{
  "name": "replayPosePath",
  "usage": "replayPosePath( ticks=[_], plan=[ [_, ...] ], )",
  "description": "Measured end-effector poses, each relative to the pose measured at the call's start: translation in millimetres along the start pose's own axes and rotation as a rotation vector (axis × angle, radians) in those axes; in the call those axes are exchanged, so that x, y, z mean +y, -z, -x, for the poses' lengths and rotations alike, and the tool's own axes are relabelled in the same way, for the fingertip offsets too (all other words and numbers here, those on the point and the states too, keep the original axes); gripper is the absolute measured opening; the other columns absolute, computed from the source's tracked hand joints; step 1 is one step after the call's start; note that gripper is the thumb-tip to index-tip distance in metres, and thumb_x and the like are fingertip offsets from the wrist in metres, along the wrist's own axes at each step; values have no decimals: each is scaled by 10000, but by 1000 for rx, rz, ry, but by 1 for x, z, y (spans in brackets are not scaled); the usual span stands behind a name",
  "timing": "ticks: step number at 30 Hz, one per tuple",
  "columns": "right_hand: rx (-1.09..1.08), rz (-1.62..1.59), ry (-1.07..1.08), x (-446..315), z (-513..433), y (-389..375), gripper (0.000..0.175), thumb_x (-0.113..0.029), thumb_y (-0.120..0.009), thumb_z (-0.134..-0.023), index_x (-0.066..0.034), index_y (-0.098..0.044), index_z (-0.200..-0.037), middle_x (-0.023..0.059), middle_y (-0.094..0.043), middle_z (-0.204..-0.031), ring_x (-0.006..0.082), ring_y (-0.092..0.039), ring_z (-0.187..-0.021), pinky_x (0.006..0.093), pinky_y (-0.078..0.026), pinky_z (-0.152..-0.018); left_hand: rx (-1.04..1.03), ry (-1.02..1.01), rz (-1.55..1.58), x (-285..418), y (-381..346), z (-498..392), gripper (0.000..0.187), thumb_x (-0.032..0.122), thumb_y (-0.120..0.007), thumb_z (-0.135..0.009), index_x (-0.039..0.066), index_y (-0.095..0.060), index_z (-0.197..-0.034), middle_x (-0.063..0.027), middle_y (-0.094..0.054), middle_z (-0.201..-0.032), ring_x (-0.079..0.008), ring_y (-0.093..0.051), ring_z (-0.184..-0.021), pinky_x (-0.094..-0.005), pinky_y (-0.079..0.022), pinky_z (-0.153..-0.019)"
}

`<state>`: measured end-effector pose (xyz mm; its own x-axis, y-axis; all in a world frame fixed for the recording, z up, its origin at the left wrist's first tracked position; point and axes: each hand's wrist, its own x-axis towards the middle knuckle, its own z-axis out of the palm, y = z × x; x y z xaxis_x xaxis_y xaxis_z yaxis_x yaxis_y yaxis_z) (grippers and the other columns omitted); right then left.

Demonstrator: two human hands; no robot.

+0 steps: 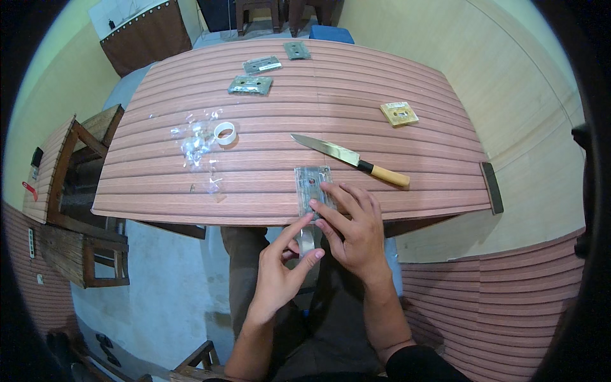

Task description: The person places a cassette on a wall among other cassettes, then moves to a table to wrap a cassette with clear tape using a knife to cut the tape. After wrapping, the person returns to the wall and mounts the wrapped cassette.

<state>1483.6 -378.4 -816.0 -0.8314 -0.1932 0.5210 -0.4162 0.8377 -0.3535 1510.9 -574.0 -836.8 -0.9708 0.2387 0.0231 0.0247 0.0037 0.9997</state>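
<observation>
A clear plastic cassette tape (305, 184) lies at the near edge of the table, its long side pointing away from me. My right hand (353, 219) rests over its right side with fingertips pressed on it. My left hand (289, 267) holds a roll of clear tape (307, 241) just off the table edge, between thumb and fingers, its index fingertip by the cassette's near end. Beyond the cassette lies a kitchen knife (351, 160) with a pale wooden handle, blade pointing to the upper left.
A white tape ring (225, 133) lies beside crumpled clear film scraps (196, 147) on the left. Farther back are several cassettes (250, 85), with a yellowish cassette (399, 114) at the right. A dark block (491, 187) sits at the table's right edge.
</observation>
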Motion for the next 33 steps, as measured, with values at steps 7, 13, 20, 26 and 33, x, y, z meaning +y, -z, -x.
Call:
replayPosePath(
  ticks=[7, 13, 20, 26, 33],
  plan=[
    [-34, 27, 31, 1, -10, 10, 363, -304, -827, -964, -247, -831, -1323, 55, -718, -1483, 358, -643, -1281, 523, -453, -1065, -60, 171, 249, 5, 1, -8, 883, -38, -869, -948, 118, -482, -1725, -98, -766, -1268, -106, -663, -972, -307, -601, -969],
    [-23, 10, 24, 0, -10, 8, 365, -299, -827, -962, -247, -831, -1323, 51, -716, -1477, 368, -638, -1283, 519, -455, -1068, -52, 177, 328, 2, 1, -4, 920, -21, -858, -972, 139, -416, -1763, -22, -753, -1000, -89, -680, -889, -287, -596, -919],
    [-43, -12, 20, 0, -10, 10, 394, -267, -828, -950, -243, -824, -1343, 78, -706, -1462, 382, -624, -1283, 521, -466, -1075, -136, 159, 149, 6, 11, -10, 848, 19, -900, -942, 162, -531, -1691, -9, -715, -1033, -48, -606, -835, -234, -559, -779],
    [143, 79, -93, 36, -19, 26, 453, -241, -816, -957, -130, -763, -1393, 178, -665, -1418, 395, -617, -1288, 531, -498, -1070, -140, 168, 11, 19, 16, -13, 806, 37, -931, -909, 205, -597, -1623, -18, -718, -1177, -56, -590, -815, -248, -571, -760],
    [-212, 160, -174, 87, -21, 62, 453, -87, -735, -978, -79, -708, -1430, 203, -669, -1319, 418, -670, -1168, 491, -556, -1006, -173, 216, 19, 27, 17, -12, 827, 41, -921, -924, 174, -547, -1649, -86, -717, -1361, -111, -707, -927, -265, -602, -767]
  ],
)
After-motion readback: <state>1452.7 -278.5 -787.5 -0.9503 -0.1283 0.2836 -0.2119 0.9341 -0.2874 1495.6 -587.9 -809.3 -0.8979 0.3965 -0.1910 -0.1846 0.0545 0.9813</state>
